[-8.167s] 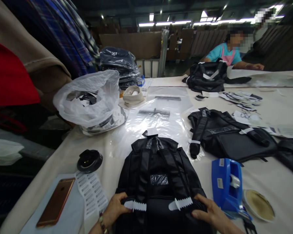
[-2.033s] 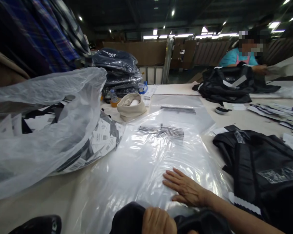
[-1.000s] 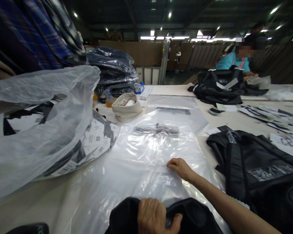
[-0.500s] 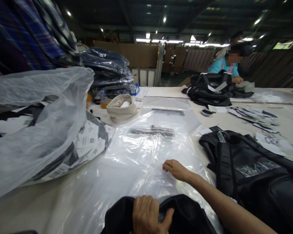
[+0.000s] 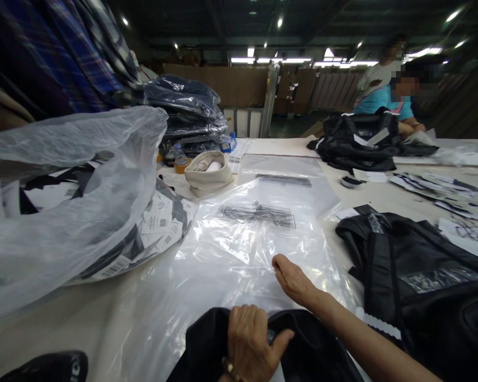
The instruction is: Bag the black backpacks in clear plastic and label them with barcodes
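Observation:
At the bottom centre my left hand (image 5: 250,337), with a beaded bracelet at the wrist, is wrapped over the top edge of a black bag (image 5: 205,342); most of this bag lies below the view. My right hand (image 5: 293,278) hovers over or rests on a stack of clear plastic bags (image 5: 223,249), its fingers curled together. Whatever is between those fingers, if anything, is hidden. Dark printed panels show on the plastic. Close to my right forearm lies a black backpack (image 5: 434,307) with padded straps and a clear pocket.
A translucent sack (image 5: 99,233) full of paper tags stands at left. Behind it are a beige fabric pouch (image 5: 208,178), tape and wrapped dark garments (image 5: 183,101). Loose tags (image 5: 438,188) lie at right. Another person (image 5: 382,101) works by black bags (image 5: 354,140).
The view has shifted left, so most things appear farther right. My left hand still grips the black bag; my right hand stays curled over the plastic. A dark object appears at lower left.

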### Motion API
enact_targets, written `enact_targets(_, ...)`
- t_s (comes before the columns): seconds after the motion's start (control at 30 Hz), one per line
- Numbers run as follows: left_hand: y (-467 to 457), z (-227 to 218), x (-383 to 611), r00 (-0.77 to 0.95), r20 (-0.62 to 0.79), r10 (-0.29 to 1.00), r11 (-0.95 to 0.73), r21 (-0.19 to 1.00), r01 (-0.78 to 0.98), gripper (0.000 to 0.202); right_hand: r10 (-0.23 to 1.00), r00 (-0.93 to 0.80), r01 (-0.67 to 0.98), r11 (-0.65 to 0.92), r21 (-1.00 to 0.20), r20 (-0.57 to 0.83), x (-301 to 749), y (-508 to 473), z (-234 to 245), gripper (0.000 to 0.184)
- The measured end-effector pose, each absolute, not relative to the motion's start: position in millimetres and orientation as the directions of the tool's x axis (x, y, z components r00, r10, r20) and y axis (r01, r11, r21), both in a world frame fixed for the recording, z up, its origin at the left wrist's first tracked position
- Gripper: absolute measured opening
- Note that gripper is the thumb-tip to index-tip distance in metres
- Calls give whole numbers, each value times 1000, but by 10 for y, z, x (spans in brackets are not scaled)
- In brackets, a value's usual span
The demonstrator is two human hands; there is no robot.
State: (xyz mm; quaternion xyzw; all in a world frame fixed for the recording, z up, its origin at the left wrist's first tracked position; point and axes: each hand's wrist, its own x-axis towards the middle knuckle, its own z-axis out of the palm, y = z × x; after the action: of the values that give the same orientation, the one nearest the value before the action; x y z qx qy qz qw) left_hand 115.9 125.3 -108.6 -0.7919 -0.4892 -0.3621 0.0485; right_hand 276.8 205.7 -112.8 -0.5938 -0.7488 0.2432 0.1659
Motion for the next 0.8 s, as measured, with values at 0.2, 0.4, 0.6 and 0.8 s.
enact_targets(0.2,1327,-1095,1177,226,525,820,-455,360,815,23,938,-347,802,305,-514,14,2743,1991,-1128,16)
enact_targets(0.4,1484,-1248,1214,232,451,862,-379,270,885,29,842,-527,734,521,-437,119,2716,1917,-1024,34)
enact_targets(0.6,1515,-1303,1127,191,561,806,-388,257,885,26,794,-582,712,601,-363,175,2718,1709,-971,36)
enact_targets(0.8,1555,-1123,642,-102,521,847,-53,274,960,4,726,-629,697,685,-210,279,2735,1525,-905,34)
